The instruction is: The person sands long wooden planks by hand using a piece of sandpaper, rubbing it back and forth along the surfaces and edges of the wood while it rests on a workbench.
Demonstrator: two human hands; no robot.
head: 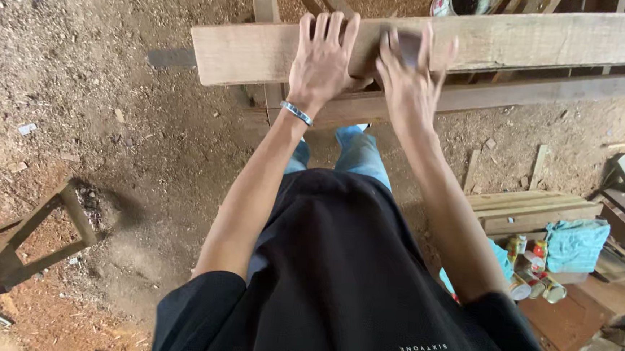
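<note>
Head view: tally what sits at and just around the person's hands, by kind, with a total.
Hands pressed flat on the plank: 2, left hand and right hand
Long pale wooden plank: 1
Small dark block under the right hand's fingers, blurred: 1
Silver bracelet on the left wrist: 1
Dark-rimmed can beyond the plank: 1
Total: 6

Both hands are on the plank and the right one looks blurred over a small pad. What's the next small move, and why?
Probably another rubbing stroke along the plank: the left hand lies flat, steadying it, while the right hand presses what looks like a small sanding pad near the left end; most of the board lies rightward.
</note>
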